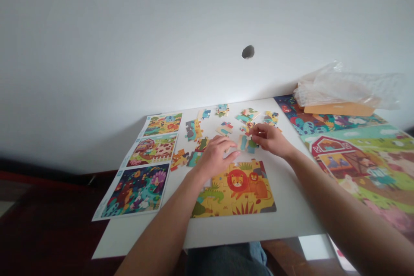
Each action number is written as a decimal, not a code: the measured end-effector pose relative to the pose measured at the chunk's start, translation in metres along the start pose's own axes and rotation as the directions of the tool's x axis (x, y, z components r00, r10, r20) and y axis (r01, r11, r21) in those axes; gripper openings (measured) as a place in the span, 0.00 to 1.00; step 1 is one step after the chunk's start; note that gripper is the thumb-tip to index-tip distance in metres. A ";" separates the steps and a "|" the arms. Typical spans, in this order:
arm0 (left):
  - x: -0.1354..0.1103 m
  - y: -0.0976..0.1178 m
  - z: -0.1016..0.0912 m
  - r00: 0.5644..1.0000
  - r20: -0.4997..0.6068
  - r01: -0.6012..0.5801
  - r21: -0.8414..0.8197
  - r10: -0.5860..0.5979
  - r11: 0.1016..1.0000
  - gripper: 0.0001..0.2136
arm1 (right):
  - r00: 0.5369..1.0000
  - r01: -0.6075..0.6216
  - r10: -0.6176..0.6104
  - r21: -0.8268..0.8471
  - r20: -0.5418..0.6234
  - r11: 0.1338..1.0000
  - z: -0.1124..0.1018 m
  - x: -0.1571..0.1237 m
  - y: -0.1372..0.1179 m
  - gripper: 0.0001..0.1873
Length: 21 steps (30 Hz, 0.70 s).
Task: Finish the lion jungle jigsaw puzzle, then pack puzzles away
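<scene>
A partly joined jigsaw puzzle (249, 187) with a red-maned lion on yellow lies flat near the table's front edge. Just above its upper left side is my left hand (215, 155), with thumb and fingers apart and nothing visible between them. My right hand (270, 139) is closed in a pinch among the loose pieces; what it grips looks like a puzzle piece, mostly hidden by the fingers. Between the hands lies a pale and blue puzzle piece (243, 142). Further loose pieces, such as a grey and yellow pair (194, 130), are scattered behind and left of the hands.
A reference sheet (150, 153) with three pictures lies at the left, over the table edge. On the right are a farm picture (362, 168) and a dark forest picture (297, 120). A clear plastic bag (352, 86) rests on an orange-brown flat item (339, 108). The wall (161, 51) borders the table behind.
</scene>
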<state>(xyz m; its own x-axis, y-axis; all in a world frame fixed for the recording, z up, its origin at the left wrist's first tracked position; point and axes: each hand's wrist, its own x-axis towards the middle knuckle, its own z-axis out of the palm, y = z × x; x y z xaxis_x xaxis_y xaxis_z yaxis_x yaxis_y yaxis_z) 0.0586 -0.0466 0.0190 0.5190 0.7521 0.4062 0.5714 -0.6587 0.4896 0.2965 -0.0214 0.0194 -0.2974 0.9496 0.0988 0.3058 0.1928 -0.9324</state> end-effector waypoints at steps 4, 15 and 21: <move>0.001 0.001 0.002 0.988 -0.091 0.120 -0.061 -0.125 0.991 0.12 | 0.997 -0.065 0.047 0.302 0.065 0.951 0.011 -0.004 -0.009 0.17; 0.002 -0.004 0.007 0.942 -0.097 0.281 -0.291 -0.320 0.915 0.13 | 0.990 -0.006 -0.010 0.115 0.140 0.993 0.026 -0.008 -0.009 0.16; 0.001 -0.004 0.002 0.943 -0.064 0.298 -0.273 -0.327 0.915 0.10 | 0.992 0.037 -0.032 -0.032 0.125 0.999 0.028 -0.005 -0.004 0.17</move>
<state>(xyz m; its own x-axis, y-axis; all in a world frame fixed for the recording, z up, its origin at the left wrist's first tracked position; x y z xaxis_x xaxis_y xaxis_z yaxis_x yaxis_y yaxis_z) 0.0583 -0.0437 0.0155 0.2623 0.9258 0.2722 0.5037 -0.3719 0.7797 0.2718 -0.0337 0.0129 -0.4181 0.9044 0.0847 0.3235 0.2355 -0.9165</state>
